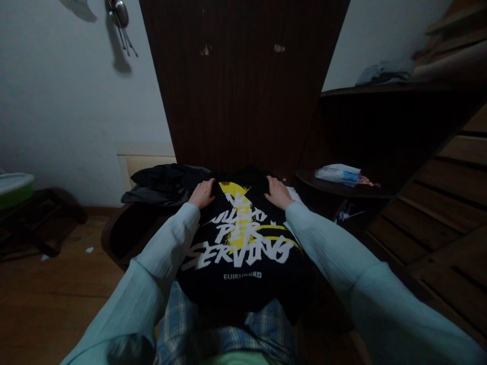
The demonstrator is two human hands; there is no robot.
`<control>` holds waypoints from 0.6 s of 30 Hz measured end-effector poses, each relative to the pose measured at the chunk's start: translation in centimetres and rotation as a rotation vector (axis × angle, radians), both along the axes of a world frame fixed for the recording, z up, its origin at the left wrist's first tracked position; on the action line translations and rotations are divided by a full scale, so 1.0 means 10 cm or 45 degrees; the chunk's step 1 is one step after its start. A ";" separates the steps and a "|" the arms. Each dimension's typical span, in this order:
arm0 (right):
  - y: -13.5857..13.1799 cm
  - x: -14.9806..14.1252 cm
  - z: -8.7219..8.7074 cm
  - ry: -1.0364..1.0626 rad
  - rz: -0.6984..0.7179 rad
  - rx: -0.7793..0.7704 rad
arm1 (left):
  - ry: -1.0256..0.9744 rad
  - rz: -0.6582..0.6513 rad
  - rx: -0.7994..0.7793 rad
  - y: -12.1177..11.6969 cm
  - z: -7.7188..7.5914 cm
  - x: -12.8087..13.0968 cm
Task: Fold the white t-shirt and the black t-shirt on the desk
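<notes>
A black printed shirt point(247, 291) is spread in front of me, its near end hanging over my plaid-covered lap. White brush-style lettering and a yellow design cover its middle, with yellow stripes on the right side. My left hand point(203, 193) is closed on the shirt's far left part, fingers curled at the fabric. On the far right part, my right hand point(278, 192) grips the cloth too, thumb and fingers bent. The undersides of both hands are hidden. Beside my left hand lies a heap of dark clothes point(163, 182).
A tall dark wood panel point(247, 91) rises straight ahead. To the right, a dark shelf point(365, 190) bears a white-and-blue packet point(338, 174). Folded cloth point(386, 72) rests on the upper shelf. At far left, a green-and-white tub point(15, 190) stands on a low stool.
</notes>
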State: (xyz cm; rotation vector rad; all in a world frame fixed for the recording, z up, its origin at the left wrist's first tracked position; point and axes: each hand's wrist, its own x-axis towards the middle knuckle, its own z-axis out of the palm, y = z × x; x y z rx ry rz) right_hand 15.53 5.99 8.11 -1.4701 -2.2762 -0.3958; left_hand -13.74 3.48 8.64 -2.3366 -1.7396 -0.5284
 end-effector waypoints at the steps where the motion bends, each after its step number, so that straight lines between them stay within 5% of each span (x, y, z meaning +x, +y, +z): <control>1: 0.07 -0.02 0.00 -0.033 -0.002 -0.018 | 0.061 0.041 0.014 0.05 -0.02 0.05; 6: 0.13 -0.22 -0.24 -0.099 -0.022 -0.251 | 0.069 0.216 -0.222 0.05 -0.37 0.24; 10: 0.05 -0.26 -0.52 -0.070 -0.064 -0.404 | 0.004 0.246 -0.107 -0.06 -0.68 0.26; 18: -0.09 -0.33 -0.61 -0.044 -0.040 -0.274 | 0.004 0.003 -0.007 -0.16 -0.81 0.25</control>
